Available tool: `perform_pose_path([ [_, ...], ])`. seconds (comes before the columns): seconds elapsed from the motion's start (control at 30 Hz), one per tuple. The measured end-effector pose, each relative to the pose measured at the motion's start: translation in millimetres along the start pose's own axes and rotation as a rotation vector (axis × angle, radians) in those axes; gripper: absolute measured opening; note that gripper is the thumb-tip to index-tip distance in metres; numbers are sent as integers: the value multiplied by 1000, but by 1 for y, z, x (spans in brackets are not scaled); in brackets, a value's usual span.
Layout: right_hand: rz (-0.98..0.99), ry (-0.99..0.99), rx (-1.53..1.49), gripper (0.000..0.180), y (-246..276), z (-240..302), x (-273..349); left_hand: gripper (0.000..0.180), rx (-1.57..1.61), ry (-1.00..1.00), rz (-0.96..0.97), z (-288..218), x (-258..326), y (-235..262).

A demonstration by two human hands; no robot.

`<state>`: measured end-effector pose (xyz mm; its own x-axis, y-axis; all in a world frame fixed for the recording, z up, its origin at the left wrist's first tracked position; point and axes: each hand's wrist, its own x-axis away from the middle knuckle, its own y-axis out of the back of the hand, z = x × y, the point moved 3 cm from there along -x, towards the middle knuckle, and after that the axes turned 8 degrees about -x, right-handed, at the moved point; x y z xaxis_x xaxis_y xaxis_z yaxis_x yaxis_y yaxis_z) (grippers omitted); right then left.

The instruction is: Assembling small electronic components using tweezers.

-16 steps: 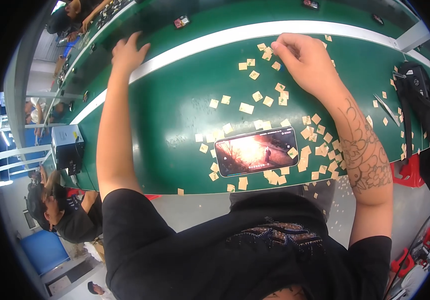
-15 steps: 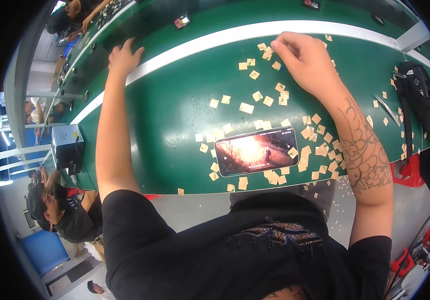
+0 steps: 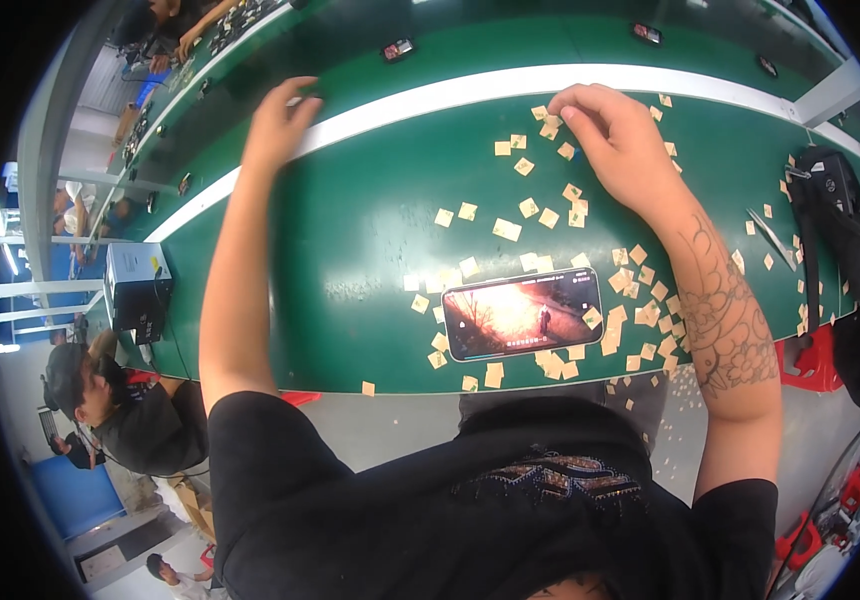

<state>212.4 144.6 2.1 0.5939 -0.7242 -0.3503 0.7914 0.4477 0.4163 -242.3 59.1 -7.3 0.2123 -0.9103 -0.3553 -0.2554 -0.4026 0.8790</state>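
My left hand point(image 3: 282, 128) reaches over the white rail to the green strip beyond, its fingers curled. A small dark item point(image 3: 296, 101) shows between thumb and fingers; its kind is unclear. My right hand point(image 3: 610, 138), thumb and forefinger pinched together, is at the far side of the green table point(image 3: 370, 230). Small square cream stickers point(image 3: 548, 130) lie right at its fingertips, but what the pinch holds is hidden. A smartphone point(image 3: 522, 315) playing a video lies flat near the table's front edge, ringed by more loose stickers, one on its screen.
Past the white rail point(image 3: 430, 98), small red-and-black devices point(image 3: 397, 49) sit on the far green strip. At right are tweezers point(image 3: 770, 238) and a black bag point(image 3: 835, 195). A white-and-black box point(image 3: 140, 290) stands left. A co-worker point(image 3: 130, 400) sits at left; another's arm is far right.
My left hand's fingers, spread before, are now curled about the small dark item. My right hand stays pinched by the same stickers. The whole view has shifted slightly.
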Motion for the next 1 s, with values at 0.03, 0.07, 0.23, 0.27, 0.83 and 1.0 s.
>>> perform_pose_path([
  [0.03, -4, -4, 32, 18, 5, -1, 2, 39, 54, -2, 91, -54, 4, -9],
  [0.07, 11, -11, 32, 17, 3, 4, 2, 40, 118, -152, 82, -93, 15, -10],
  [0.23, 106, -22, -22, 17, -5, 15, 3, 47, 238, -361, 287, -218, 60, -31],
  [0.27, 104, 27, -19, 17, -5, 16, 3, 53, 200, -415, 271, -226, 62, -33],
  [0.83, 326, 134, 309, 26, -36, 54, 14, 47, 305, -416, 290, -213, 70, -34],
  [1.0, 335, 247, 517, 18, -48, 60, 15, 48, 244, -452, 221, -212, 73, -36],
])
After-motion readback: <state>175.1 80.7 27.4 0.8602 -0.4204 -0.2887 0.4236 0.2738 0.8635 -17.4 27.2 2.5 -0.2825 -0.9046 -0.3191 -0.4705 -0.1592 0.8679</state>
